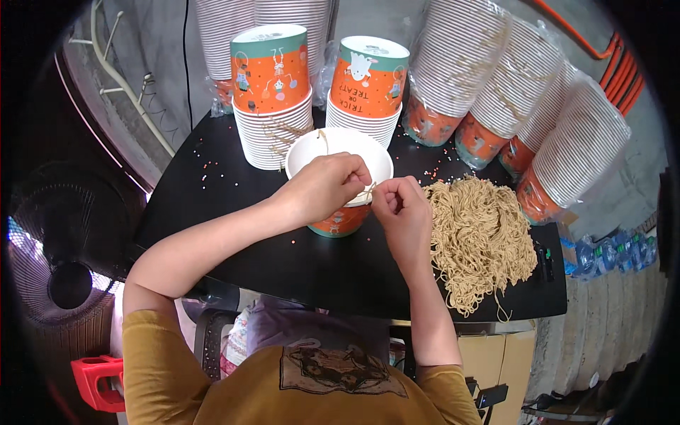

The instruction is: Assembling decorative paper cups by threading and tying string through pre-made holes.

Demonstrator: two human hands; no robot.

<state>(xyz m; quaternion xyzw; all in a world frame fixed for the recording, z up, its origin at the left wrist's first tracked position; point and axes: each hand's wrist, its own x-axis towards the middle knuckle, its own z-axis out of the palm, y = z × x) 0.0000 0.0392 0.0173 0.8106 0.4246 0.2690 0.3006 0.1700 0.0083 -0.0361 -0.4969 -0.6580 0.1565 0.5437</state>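
Left hand (329,185) and right hand (405,209) both curled nearly closed, fingertips pinching a thin string (370,190) at the near rim of the paper bucket (354,145). Bucket upright on black table (283,273); string pile (482,241) right.

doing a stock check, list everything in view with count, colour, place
paper bucket: 1, orange and white, centre
thin cord: count unclear, tan, at its rim
upturned bucket stacks: 2, orange, green, white, behind it
bagged bucket stacks: at least 5, white and orange, back and right
table: 1, black, below
cord heap: 1, tan, table right
bits: many, white and reddish, on table
fan: 1, dark, left
stool: 1, red, lower left
box: 1, tan, lower right
tubes: several, orange, upper right
bottles: several, bluish, right
shirt: 1, mustard, bottom
left hand: 1, bare, over bucket
right hand: 1, bare, at bucket's rim
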